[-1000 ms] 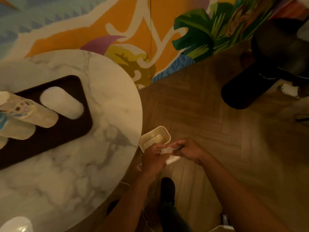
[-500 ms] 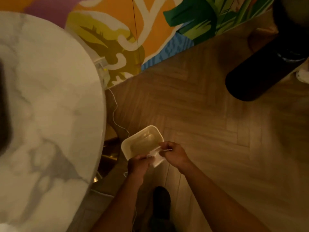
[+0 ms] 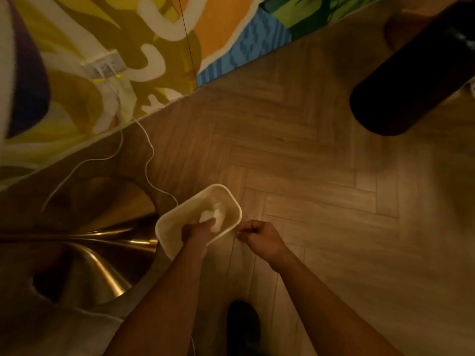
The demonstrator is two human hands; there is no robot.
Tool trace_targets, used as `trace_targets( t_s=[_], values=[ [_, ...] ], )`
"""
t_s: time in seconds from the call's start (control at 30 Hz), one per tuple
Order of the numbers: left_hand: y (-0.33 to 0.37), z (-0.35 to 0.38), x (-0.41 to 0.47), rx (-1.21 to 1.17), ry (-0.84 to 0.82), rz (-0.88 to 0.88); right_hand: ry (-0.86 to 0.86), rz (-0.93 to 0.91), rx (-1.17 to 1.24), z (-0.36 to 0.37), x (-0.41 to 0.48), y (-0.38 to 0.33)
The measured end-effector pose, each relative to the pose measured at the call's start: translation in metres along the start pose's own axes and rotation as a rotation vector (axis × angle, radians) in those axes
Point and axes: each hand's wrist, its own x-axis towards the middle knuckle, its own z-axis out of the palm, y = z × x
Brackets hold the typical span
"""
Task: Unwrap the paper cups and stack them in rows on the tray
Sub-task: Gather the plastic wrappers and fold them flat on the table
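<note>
My left hand (image 3: 199,231) reaches down into a small cream waste bin (image 3: 180,217) on the floor, its fingers closed on a crumpled white wrapper (image 3: 214,218) that sits inside the bin's mouth. My right hand (image 3: 259,233) hovers just right of the bin's rim, curled into a loose fist with nothing visible in it. The paper cups and the tray are out of view.
A shiny gold table base (image 3: 102,255) stands left of the bin. White cables (image 3: 147,160) run from a wall socket (image 3: 105,64) across the wooden floor. A dark round object (image 3: 411,80) is at the upper right. My dark shoe (image 3: 243,322) is below.
My view has dropped from the marble table and tray to the floor. Both hands held the wrapper together; now the left hand alone has it inside the bin and the right has let go.
</note>
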Motion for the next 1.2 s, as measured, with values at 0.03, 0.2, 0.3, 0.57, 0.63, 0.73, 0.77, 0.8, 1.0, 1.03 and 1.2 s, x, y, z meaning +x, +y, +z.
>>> trace_targets(
  t_s=[0.03, 0.2, 0.3, 0.57, 0.63, 0.73, 0.77, 0.8, 1.0, 1.03, 1.2],
  values=[
    [0.0, 0.001, 0.0, 0.081, 0.0, 0.003, -0.005, -0.004, -0.001, 0.001, 0.002, 0.003],
    [-0.014, -0.006, 0.007, 0.553, 0.01, 0.14, -0.008, -0.009, -0.005, 0.007, 0.006, 0.013],
    [-0.02, -0.02, -0.003, 0.691, -0.018, 0.239, 0.0, 0.0, -0.014, 0.006, -0.002, 0.012],
    [-0.029, -0.07, -0.12, 0.548, -0.022, 0.352, -0.062, -0.027, -0.101, 0.008, -0.085, -0.041],
    [-0.022, -0.086, -0.165, 0.477, -0.08, 0.312, -0.085, -0.055, -0.14, 0.012, -0.114, -0.064],
    [-0.008, -0.111, -0.229, 0.438, -0.194, 0.291, -0.095, -0.138, -0.172, 0.017, -0.162, -0.099],
    [-0.002, -0.12, -0.25, 0.431, -0.216, 0.294, -0.096, -0.175, -0.178, 0.017, -0.178, -0.112],
    [0.004, -0.13, -0.268, 0.417, -0.244, 0.285, -0.096, -0.205, -0.182, 0.018, -0.194, -0.125],
    [0.038, -0.209, -0.386, 0.137, -0.318, 0.371, -0.074, -0.42, -0.273, 0.037, -0.296, -0.202],
    [0.04, -0.223, -0.403, 0.095, -0.313, 0.403, -0.06, -0.459, -0.286, 0.043, -0.312, -0.211],
    [0.04, -0.305, -0.453, -0.008, -0.366, 0.453, -0.059, -0.571, -0.275, 0.077, -0.392, -0.235]
  ],
)
